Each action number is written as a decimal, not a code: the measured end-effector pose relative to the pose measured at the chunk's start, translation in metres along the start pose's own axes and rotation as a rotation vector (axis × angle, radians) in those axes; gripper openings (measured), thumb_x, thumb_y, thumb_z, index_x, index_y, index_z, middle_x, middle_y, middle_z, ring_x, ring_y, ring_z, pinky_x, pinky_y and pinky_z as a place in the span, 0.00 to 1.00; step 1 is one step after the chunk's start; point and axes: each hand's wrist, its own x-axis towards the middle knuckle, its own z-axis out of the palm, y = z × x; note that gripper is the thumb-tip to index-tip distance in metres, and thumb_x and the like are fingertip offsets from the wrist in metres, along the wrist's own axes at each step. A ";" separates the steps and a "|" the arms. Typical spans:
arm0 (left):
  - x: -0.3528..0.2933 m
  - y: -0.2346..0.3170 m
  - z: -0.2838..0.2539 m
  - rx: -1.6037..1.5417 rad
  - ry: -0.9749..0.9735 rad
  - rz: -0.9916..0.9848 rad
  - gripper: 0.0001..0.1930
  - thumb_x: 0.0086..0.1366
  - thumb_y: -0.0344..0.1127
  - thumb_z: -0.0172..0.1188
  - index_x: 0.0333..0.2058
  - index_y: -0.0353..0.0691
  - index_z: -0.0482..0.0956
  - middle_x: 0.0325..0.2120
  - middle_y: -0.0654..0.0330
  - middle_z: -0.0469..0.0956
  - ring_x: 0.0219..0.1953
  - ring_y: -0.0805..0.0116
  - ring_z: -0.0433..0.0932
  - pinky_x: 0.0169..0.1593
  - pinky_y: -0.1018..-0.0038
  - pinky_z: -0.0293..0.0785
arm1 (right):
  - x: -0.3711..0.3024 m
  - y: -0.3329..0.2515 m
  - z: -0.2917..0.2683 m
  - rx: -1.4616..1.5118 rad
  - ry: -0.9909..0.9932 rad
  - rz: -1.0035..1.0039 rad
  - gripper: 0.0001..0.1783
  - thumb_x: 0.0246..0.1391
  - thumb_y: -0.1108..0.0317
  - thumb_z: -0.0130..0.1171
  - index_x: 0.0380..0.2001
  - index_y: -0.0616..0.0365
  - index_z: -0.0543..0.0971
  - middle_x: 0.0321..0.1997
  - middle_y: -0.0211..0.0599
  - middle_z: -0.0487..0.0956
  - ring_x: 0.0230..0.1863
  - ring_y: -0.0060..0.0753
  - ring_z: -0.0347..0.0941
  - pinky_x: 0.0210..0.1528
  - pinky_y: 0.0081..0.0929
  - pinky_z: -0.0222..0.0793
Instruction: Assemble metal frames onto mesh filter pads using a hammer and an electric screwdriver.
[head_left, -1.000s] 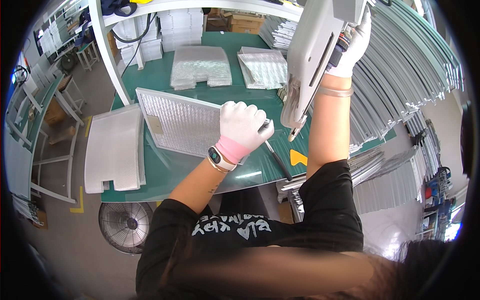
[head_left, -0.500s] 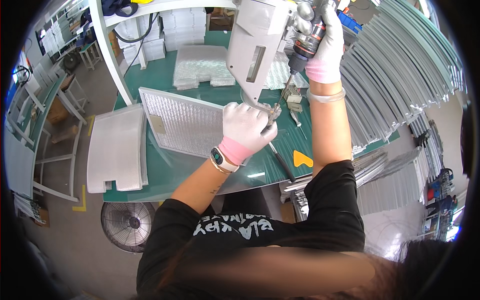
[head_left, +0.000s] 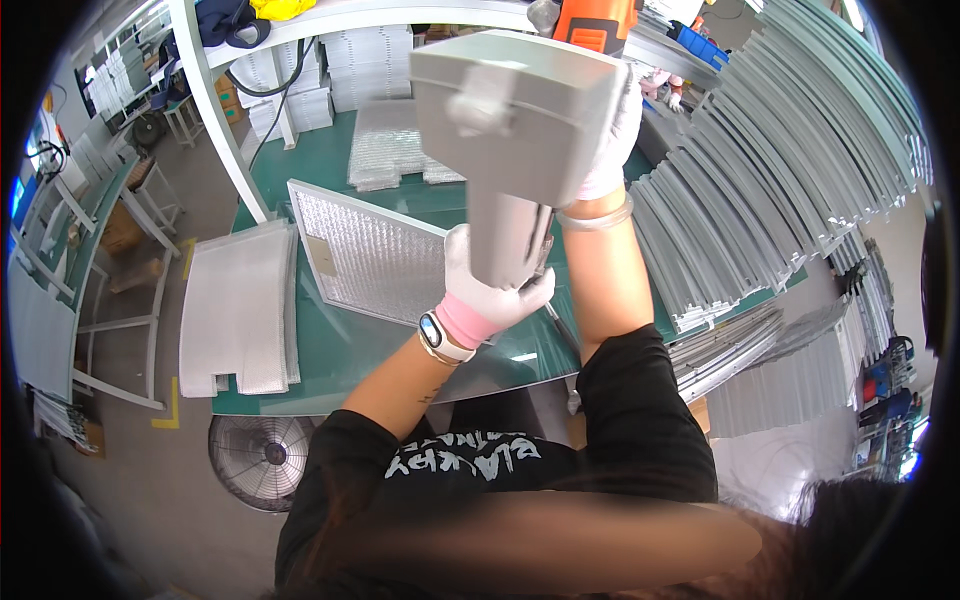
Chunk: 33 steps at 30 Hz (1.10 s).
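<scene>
Grey panel [head_left: 515, 130] swung across, hiding right hand [head_left: 608, 140].

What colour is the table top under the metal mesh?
Dark green, seen in the head view: the flat green table top.

We see a silvery mesh filter panel [head_left: 375, 255] with a fine grid pattern on the dark green table [head_left: 330, 345]. Our white gloves, pink at the left hand [head_left: 490, 295] cuff, grip a plain grey metal piece [head_left: 515, 130]; the sleeves are black.
</scene>
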 end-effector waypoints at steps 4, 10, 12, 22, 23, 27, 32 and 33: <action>0.010 0.002 -0.002 0.125 0.004 0.121 0.16 0.46 0.44 0.62 0.34 0.45 0.78 0.21 0.63 0.72 0.22 0.61 0.71 0.27 0.64 0.62 | 0.002 0.003 -0.006 0.225 -0.203 0.082 0.31 0.62 0.50 0.49 0.61 0.61 0.63 0.52 0.46 0.76 0.45 0.36 0.78 0.46 0.33 0.77; 0.019 0.014 -0.009 0.219 0.076 0.160 0.16 0.46 0.44 0.62 0.34 0.45 0.76 0.22 0.63 0.71 0.22 0.61 0.69 0.28 0.64 0.60 | 0.002 0.006 -0.015 0.072 -0.184 -0.016 0.29 0.62 0.51 0.50 0.58 0.61 0.66 0.49 0.44 0.77 0.45 0.34 0.77 0.46 0.33 0.76; 0.016 0.007 -0.006 0.210 0.100 0.144 0.13 0.46 0.43 0.61 0.30 0.46 0.76 0.20 0.63 0.70 0.22 0.61 0.69 0.27 0.64 0.59 | 0.003 0.009 -0.024 -0.109 -0.126 -0.070 0.27 0.62 0.52 0.50 0.56 0.61 0.67 0.47 0.42 0.78 0.43 0.33 0.77 0.45 0.32 0.76; 0.011 -0.001 -0.001 0.222 -0.005 0.216 0.11 0.43 0.41 0.61 0.13 0.46 0.70 0.10 0.62 0.65 0.17 0.60 0.66 0.26 0.63 0.59 | -0.008 -0.004 -0.031 0.304 -0.136 -0.009 0.26 0.62 0.53 0.51 0.55 0.62 0.69 0.47 0.42 0.79 0.43 0.35 0.78 0.46 0.34 0.76; 0.009 -0.003 -0.001 0.224 -0.003 0.222 0.11 0.43 0.41 0.61 0.13 0.46 0.70 0.10 0.62 0.65 0.17 0.60 0.66 0.26 0.63 0.59 | -0.006 -0.006 -0.034 0.234 -0.119 -0.055 0.26 0.62 0.52 0.51 0.55 0.62 0.70 0.48 0.42 0.79 0.45 0.36 0.78 0.47 0.34 0.76; 0.005 0.014 -0.010 0.289 0.049 0.218 0.09 0.45 0.42 0.63 0.17 0.46 0.75 0.14 0.64 0.68 0.21 0.60 0.69 0.29 0.62 0.62 | -0.009 -0.027 0.010 -0.039 -0.023 -0.184 0.24 0.61 0.52 0.52 0.52 0.59 0.71 0.43 0.38 0.80 0.39 0.32 0.79 0.39 0.29 0.77; -0.012 0.022 -0.033 0.370 -0.080 0.249 0.10 0.48 0.42 0.65 0.17 0.48 0.73 0.17 0.67 0.70 0.24 0.62 0.67 0.35 0.63 0.60 | 0.005 -0.065 0.064 -0.149 -0.035 -0.206 0.15 0.64 0.53 0.52 0.41 0.52 0.73 0.23 0.27 0.73 0.17 0.19 0.68 0.17 0.16 0.66; -0.019 0.031 -0.040 0.369 -0.123 0.263 0.12 0.47 0.42 0.65 0.16 0.49 0.71 0.17 0.66 0.69 0.24 0.62 0.67 0.34 0.63 0.60 | 0.006 -0.072 0.061 -0.109 -0.081 -0.177 0.14 0.64 0.54 0.52 0.44 0.52 0.73 0.23 0.27 0.74 0.17 0.19 0.69 0.16 0.16 0.66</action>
